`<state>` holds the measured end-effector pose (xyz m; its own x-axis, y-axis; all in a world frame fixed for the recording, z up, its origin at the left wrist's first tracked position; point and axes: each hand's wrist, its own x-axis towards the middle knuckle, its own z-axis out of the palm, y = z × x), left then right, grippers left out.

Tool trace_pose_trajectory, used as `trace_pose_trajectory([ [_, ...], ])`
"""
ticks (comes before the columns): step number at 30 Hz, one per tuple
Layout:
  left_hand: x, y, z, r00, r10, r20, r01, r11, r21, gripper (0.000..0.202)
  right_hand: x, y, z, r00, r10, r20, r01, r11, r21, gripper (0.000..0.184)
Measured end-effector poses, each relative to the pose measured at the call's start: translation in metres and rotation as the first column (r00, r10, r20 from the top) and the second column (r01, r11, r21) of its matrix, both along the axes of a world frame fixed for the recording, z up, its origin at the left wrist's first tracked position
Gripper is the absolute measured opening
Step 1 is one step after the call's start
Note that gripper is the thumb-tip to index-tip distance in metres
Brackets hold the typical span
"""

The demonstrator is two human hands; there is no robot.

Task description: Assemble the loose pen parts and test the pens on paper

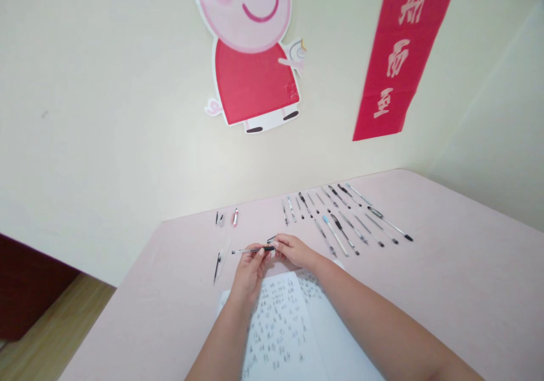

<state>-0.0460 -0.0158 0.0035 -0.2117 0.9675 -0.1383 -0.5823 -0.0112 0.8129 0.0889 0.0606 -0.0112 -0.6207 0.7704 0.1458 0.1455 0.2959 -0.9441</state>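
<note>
My left hand (250, 270) is closed on a pen (250, 250) with a clear barrel and a black grip. The pen lies nearly level, its barrel end pointing left. At the pen's right end, the fingers of my right hand (293, 249) are pinched together. A small dark piece that looks like a pen cap (271, 239) pokes out above those fingers. Both hands are above the top edge of a sheet of handwritten paper (276, 324). Left of them, a thin black refill or pen part (217, 266) lies beside a clear piece.
Several pens (335, 236) lie in two slanted rows on the pink table (467, 290) to the right. At the back left are a red-and-white pen-like item (235, 217) and small clear and black parts (221, 220). The wall (127, 114) rises behind the table.
</note>
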Motion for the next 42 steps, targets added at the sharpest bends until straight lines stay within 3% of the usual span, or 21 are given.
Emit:
trace_pose_trajectory([
  [4,0.0,0.0,0.0,0.999,0.023,-0.025,-0.023,1.0,-0.001,0.023,0.001,0.0,0.002,1.0,-0.007,0.017,0.007,1.0,0.014,0.024],
  [6,0.001,0.0,0.0,0.998,0.042,-0.038,-0.042,0.999,0.001,0.024,0.002,-0.001,0.005,0.997,-0.062,0.038,0.057,0.991,0.121,0.018],
  [8,0.002,0.0,0.0,0.997,0.056,-0.052,-0.056,0.998,0.012,0.025,0.003,-0.003,0.011,0.992,-0.12,0.038,0.103,0.946,0.307,0.012],
  [10,0.003,0.0,0.0,0.994,0.068,-0.086,-0.065,0.997,0.031,0.024,0.004,-0.007,0.018,0.99,-0.139,0.036,0.104,0.867,0.488,0.01],
  [12,0.004,0.0,0.0,0.987,0.073,-0.143,-0.068,0.997,0.041,0.024,0.004,-0.011,0.024,0.987,-0.145,0.068,0.077,0.8,0.596,0.013],
  [18,0.002,-0.001,-0.003,0.94,0.118,-0.32,-0.102,0.992,0.069,0.018,0.001,-0.015,0.027,0.959,-0.205,0.198,-0.002,0.687,0.726,0.012],
  [22,0.002,-0.001,-0.003,0.899,0.121,-0.42,-0.103,0.993,0.066,0.017,-0.001,-0.013,0.022,0.94,-0.242,0.241,-0.019,0.668,0.744,0.015],
  [29,0.007,-0.004,0.0,0.942,0.07,-0.328,-0.066,0.998,0.024,0.037,0.012,-0.013,0.024,0.921,-0.358,0.152,0.21,0.786,0.582,0.016],
  [31,0.008,-0.004,0.0,0.941,0.027,-0.338,-0.028,1.0,0.002,0.036,0.022,-0.016,0.024,0.92,-0.369,0.129,0.275,0.845,0.459,0.02],
  [34,0.009,-0.005,0.001,0.908,0.014,-0.42,0.004,0.999,0.041,0.028,0.042,-0.026,0.021,0.94,-0.337,0.049,0.325,0.93,0.17,0.028],
  [37,0.01,-0.005,-0.001,0.874,0.032,-0.486,0.013,0.996,0.089,0.023,0.061,-0.043,0.015,0.952,-0.304,-0.045,0.302,0.952,-0.037,0.025],
  [42,0.01,-0.005,-0.006,0.818,-0.003,-0.575,0.057,0.996,0.076,0.018,0.081,-0.073,0.007,0.962,-0.274,-0.011,0.271,0.956,-0.112,0.01],
])
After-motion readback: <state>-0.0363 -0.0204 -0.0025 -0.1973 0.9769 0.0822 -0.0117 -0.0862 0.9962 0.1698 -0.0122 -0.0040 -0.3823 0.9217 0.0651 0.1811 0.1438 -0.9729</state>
